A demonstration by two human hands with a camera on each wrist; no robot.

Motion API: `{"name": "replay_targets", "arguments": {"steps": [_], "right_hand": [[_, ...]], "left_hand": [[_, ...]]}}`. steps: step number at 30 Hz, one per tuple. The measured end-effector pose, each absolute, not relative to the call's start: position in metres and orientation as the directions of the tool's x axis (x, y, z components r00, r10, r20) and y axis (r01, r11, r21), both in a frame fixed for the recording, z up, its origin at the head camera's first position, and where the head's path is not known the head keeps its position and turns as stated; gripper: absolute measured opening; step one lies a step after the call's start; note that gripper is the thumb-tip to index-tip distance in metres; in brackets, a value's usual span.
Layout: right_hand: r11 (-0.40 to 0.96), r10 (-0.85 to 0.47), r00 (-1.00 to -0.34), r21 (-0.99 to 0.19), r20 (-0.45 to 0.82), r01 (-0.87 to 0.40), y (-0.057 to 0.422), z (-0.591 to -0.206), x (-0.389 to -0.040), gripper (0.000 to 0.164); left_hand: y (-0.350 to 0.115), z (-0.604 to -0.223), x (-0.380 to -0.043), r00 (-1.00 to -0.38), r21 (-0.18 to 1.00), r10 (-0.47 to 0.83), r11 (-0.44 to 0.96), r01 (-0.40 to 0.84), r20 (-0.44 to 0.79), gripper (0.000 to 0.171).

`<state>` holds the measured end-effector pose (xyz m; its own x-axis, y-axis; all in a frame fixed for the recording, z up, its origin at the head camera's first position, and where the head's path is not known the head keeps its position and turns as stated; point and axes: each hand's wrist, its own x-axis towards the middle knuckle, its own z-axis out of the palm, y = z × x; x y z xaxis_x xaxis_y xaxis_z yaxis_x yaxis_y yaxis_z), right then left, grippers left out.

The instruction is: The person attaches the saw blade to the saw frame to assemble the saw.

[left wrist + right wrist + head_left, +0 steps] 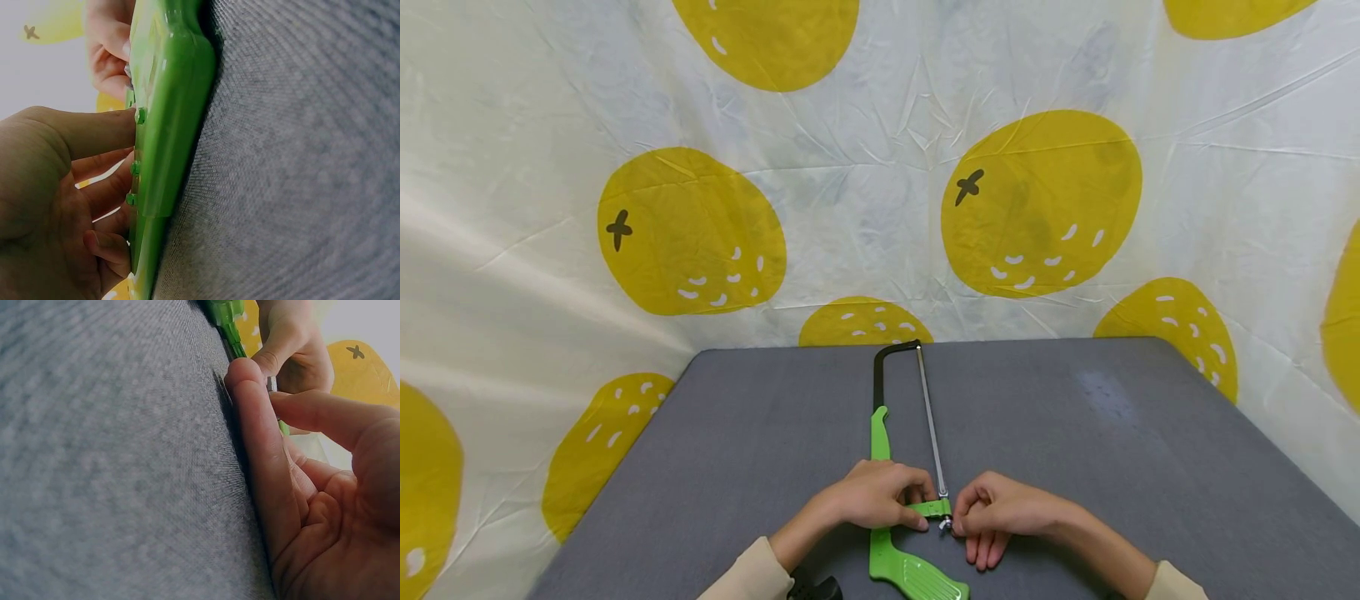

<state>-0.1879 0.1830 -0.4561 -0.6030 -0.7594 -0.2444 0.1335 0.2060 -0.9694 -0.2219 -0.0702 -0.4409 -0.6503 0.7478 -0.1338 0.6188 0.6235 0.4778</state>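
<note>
Currently, the hacksaw point(880, 437) is laid on the grey tabletop point(752, 433), its green crosspiece point(932, 507) gripped by the left hand point(878, 497); whether its wing nut point(945, 525) is pinched by the right hand point(1003, 507) cannot be told. If the crosspiece is let slip, the blade point(929, 417) could be twisted.

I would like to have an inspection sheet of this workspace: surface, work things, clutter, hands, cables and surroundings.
Surface: grey table, fabric-like texture, one pale mark toward the far right.
Work things: green-and-black hacksaw lying on the surface, handle toward the person; blade in the frame; silver wing nut at its near end.
Clutter: dark object near the left sleeve, cut off by the picture edge; identity unclear.
Left hand: holds the saw's green crosspiece.
Right hand: fingertips at the wing nut; whether they pinch it is unclear.
Cables: nothing seen.
Surroundings: whitish sheet with yellow fruit-like prints, creased.
</note>
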Motion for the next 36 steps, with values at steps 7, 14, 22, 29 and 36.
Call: {"name": "replay_targets", "arguments": {"steps": [7,14,22,29,36], "right_hand": [[0.194,-0.756,-0.612,-0.972,-0.232,0.13,0.1821,-0.457,-0.1876,0.026],[0.193,-0.749,-0.62,-0.972,-0.233,0.132,0.1822,-0.4581,-0.1879,0.008],[0.188,-0.754,-0.615,-0.973,-0.229,0.132,0.1819,-0.4592,-0.1883,0.01],[0.194,-0.758,-0.614,-0.975,-0.218,0.106,0.1813,-0.4591,-0.1875,0.024],[0.21,-0.748,-0.621,-0.971,-0.234,0.114,0.1811,-0.4583,-0.187,0.023]], "left_hand": [[-0.0707,-0.4417,-0.2224,-0.647,0.476,0.751,0.62,0.624,-0.132,0.016],[-0.0706,-0.4417,-0.2222,-0.653,0.475,0.745,0.626,0.619,-0.132,0.016],[-0.0713,-0.4412,-0.2218,-0.653,0.484,0.745,0.624,0.613,-0.135,0.016],[-0.0716,-0.441,-0.2215,-0.65,0.486,0.747,0.623,0.613,-0.137,0.017],[-0.0708,-0.4422,-0.2216,-0.649,0.485,0.748,0.622,0.615,-0.138,0.017]]}}
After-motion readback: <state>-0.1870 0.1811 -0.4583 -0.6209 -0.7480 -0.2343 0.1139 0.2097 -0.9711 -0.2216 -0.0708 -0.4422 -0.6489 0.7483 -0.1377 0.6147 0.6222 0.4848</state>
